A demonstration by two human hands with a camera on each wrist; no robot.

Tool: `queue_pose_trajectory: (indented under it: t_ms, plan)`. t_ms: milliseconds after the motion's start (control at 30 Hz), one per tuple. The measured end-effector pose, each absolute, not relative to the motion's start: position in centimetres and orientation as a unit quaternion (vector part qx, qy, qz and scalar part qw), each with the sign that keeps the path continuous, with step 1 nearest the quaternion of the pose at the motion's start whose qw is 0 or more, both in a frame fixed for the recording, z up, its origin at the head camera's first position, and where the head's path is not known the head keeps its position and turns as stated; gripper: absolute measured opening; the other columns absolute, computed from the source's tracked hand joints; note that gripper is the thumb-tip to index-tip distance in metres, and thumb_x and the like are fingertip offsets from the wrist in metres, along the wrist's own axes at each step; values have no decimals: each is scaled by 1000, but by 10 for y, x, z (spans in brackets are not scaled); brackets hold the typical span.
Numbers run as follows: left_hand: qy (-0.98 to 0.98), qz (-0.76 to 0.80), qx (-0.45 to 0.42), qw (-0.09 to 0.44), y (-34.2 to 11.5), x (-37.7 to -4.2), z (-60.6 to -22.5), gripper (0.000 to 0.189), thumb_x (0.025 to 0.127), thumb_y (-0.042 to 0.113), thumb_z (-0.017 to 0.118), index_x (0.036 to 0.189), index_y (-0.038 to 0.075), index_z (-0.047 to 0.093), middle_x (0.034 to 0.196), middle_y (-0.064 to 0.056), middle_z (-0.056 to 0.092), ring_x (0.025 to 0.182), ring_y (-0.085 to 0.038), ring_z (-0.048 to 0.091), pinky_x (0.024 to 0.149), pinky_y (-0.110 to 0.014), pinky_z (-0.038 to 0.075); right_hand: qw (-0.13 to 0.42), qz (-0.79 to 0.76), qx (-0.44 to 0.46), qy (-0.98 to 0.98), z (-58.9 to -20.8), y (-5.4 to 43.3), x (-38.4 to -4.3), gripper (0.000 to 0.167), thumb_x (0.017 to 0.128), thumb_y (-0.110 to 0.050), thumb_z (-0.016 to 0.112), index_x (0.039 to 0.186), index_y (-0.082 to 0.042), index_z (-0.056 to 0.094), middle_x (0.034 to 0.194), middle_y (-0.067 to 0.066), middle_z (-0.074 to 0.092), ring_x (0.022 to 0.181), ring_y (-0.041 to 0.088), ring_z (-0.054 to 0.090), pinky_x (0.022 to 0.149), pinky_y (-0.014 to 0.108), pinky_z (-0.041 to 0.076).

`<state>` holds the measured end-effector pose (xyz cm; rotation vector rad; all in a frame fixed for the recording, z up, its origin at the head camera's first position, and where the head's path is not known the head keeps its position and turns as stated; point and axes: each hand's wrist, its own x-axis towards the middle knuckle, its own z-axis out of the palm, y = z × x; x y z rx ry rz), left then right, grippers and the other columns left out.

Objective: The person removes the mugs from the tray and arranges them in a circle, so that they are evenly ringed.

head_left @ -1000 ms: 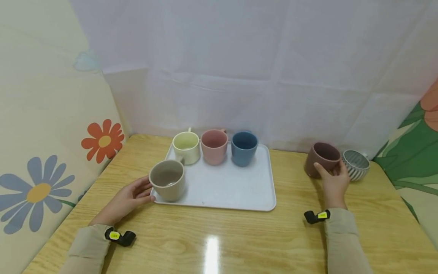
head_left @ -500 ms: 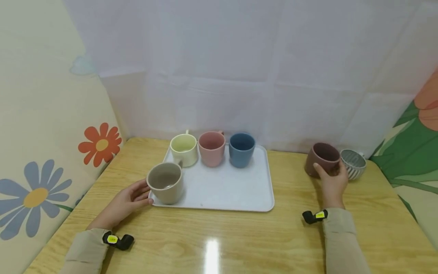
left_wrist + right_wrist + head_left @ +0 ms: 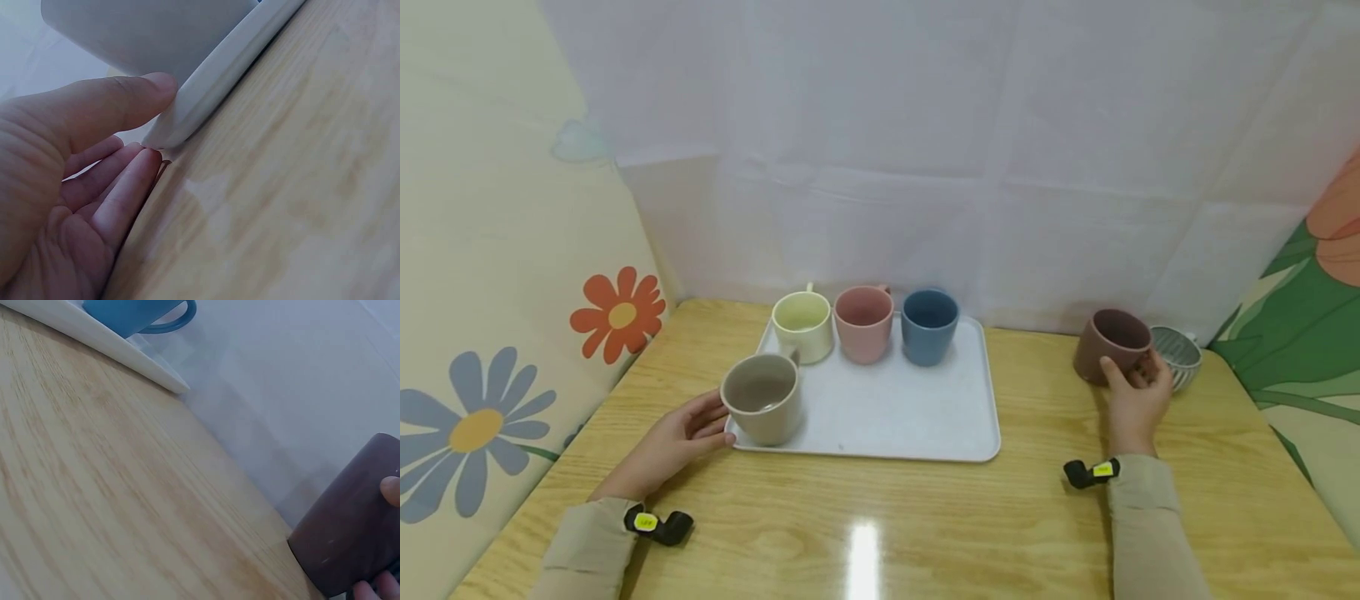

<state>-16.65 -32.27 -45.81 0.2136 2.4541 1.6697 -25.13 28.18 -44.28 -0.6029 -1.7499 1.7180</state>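
Observation:
At the left front corner of the white tray [image 3: 895, 417], my left hand [image 3: 673, 442] holds the rim. The left wrist view shows its thumb [image 3: 144, 103] against the tray edge and its fingertips at the corner. A taupe mug [image 3: 763, 400] stands on that corner, close to the hand. My right hand [image 3: 1138, 404] grips a maroon mug [image 3: 1097, 350] on the right of the table, thumb on the near side. The mug's handle is not visible. Just behind that hand is a grey striped cup [image 3: 1180, 354], partly hidden.
Along the tray's back stand a pale yellow mug [image 3: 805, 333], a pink mug [image 3: 865, 329] and a blue mug [image 3: 928, 333]. A white cloth [image 3: 865, 167] hangs behind the wooden table [image 3: 925, 525]. Flowered panels [image 3: 482, 292] flank both sides.
My right hand has shifted slightly to the right with the maroon mug, which now covers more of the striped cup. The left hand stays at the tray corner. The head view has shifted a little.

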Motion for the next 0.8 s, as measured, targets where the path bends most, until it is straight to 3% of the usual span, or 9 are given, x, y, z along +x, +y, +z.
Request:
queue_pose_trajectory:
  t_ms: [233, 433, 633, 800]
  plan:
    - [823, 557, 70, 91, -322, -165, -456, 82, 95, 20, 74, 157, -4, 27, 152, -32, 40, 115, 8, 55, 95, -14, 50, 312, 644, -231, -659, -444, 283, -251, 67, 86, -9, 80, 145, -7, 48, 117, -11, 49, 114, 16, 55, 101, 26, 49]
    - [825, 554, 73, 88, -321, -166, -454, 81, 95, 19, 74, 157, -4, 27, 151, -33, 40, 114, 9, 55, 94, -14, 50, 351, 634, -227, -651, -437, 279, -250, 56, 89, -12, 77, 139, -7, 52, 115, -10, 50, 102, 6, 50, 95, 24, 44]
    - [826, 552, 73, 88, -322, -166, -454, 81, 95, 19, 74, 157, -4, 27, 151, -32, 41, 114, 9, 55, 94, -14, 50, 390, 613, -196, -658, -419, 265, -247, 44, 91, -11, 72, 132, -3, 56, 110, -10, 49, 98, 5, 50, 92, 24, 45]
    - [823, 556, 76, 90, -322, -166, -456, 81, 95, 18, 73, 157, -4, 26, 152, -32, 40, 114, 10, 55, 94, -13, 50, 396, 633, -157, -647, -408, 246, -245, 29, 89, -2, 71, 117, -8, 62, 101, -7, 53, 90, 6, 54, 82, 19, 47]
